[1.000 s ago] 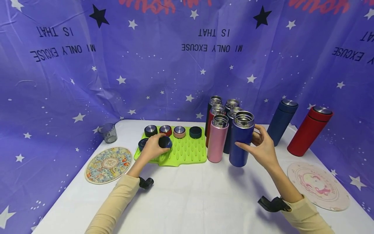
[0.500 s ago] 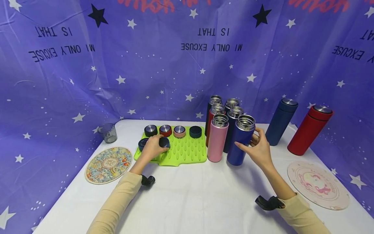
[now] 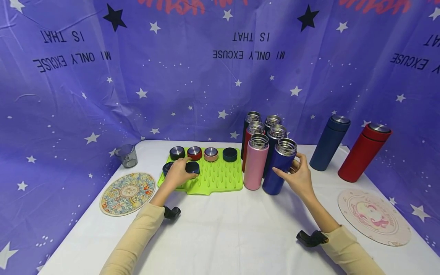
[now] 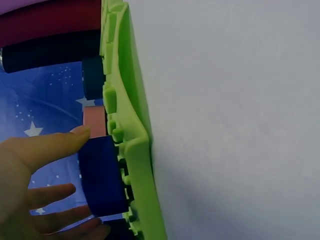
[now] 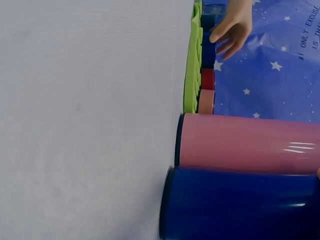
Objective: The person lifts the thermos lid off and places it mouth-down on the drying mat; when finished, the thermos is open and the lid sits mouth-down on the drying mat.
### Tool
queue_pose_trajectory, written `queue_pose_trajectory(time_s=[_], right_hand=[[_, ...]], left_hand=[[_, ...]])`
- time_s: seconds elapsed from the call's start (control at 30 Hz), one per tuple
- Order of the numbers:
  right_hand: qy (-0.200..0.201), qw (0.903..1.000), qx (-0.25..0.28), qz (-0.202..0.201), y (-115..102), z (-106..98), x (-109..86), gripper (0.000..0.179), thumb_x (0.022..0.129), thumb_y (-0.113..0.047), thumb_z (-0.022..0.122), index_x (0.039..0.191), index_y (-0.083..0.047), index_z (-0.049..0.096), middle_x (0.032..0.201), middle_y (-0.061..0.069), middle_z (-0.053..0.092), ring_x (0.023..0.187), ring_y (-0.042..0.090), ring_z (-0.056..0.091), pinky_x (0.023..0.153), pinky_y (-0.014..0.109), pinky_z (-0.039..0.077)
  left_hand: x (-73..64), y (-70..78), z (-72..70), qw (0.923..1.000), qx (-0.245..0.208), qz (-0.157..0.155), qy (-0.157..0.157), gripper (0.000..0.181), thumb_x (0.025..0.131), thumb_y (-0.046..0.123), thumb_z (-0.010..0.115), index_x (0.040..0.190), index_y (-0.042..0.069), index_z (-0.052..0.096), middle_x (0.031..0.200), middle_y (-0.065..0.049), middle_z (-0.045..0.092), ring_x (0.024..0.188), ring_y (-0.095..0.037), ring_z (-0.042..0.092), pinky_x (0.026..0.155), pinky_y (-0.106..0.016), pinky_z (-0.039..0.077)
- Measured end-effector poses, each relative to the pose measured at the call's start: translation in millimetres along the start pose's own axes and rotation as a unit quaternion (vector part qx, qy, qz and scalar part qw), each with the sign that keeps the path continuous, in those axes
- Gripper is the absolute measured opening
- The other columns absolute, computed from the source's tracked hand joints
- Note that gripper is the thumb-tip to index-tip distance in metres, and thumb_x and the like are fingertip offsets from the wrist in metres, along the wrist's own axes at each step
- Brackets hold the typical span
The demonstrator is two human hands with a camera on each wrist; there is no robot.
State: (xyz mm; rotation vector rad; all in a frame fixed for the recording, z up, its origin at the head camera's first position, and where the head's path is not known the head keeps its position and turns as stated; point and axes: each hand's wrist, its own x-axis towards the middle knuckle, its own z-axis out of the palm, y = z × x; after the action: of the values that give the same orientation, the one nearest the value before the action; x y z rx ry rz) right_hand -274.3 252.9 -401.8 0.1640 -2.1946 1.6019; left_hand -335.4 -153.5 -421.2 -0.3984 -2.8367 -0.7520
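Observation:
My left hand (image 3: 180,172) spans a dark blue bottle lid (image 4: 102,175), thumb at one edge and fingertips near the opposite one. The lid lies flat on a bright green ridged mat (image 3: 220,177), beside another dark blue lid (image 3: 167,168) partly hidden by the hand. Behind it stand black (image 3: 177,152), red (image 3: 194,152), pink (image 3: 211,154) and dark teal (image 3: 229,154) lids. My right hand (image 3: 299,177) grips the upper side of an open, lidless blue thermos bottle (image 3: 274,181). Its base is down at the tablecloth, close against a pink bottle (image 3: 253,168).
Behind the pink bottle stand more lidless bottles, among them a red one (image 3: 246,152) and a black one (image 3: 246,133). Capped blue (image 3: 326,147) and red (image 3: 361,156) bottles stand right. A grey glass (image 3: 127,156), a patterned round mat (image 3: 128,194) and a pink round mat (image 3: 374,217) flank them.
My right hand has brought the blue bottle down and left, next to the pink one. Under my left hand the blue lid has gone from tilted to flat on the mat.

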Motion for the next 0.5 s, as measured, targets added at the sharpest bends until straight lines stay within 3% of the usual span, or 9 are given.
queue_pose_trajectory(time_s=[0.33, 0.5], right_hand=[[-0.008, 0.9994, -0.027, -0.021, -1, 1, -0.1, 0.086, 0.075, -0.023, 0.085, 0.138, -0.002, 0.030, 0.124, 0.027, 0.059, 0.112, 0.038, 0.059, 0.099, 0.048, 0.046], [-0.021, 0.9983, -0.052, -0.017, -3, -3, -2.1, 0.089, 0.076, -0.027, 0.084, 0.142, -0.005, 0.029, 0.127, 0.029, 0.056, 0.115, 0.042, 0.056, 0.098, 0.051, 0.045]], left_hand=[[-29.1, 7.5, -14.2, 0.9973, -0.003, 0.053, 0.050, 0.067, 0.073, 0.021, 0.085, 0.129, -0.001, 0.056, 0.128, -0.024, 0.056, 0.119, -0.045, 0.049, 0.099, -0.060, 0.040], [-42.8, 7.3, -17.3, 0.9975, -0.008, 0.064, 0.030, 0.062, 0.073, 0.022, 0.084, 0.127, 0.001, 0.059, 0.125, -0.022, 0.059, 0.118, -0.045, 0.050, 0.099, -0.059, 0.040]])
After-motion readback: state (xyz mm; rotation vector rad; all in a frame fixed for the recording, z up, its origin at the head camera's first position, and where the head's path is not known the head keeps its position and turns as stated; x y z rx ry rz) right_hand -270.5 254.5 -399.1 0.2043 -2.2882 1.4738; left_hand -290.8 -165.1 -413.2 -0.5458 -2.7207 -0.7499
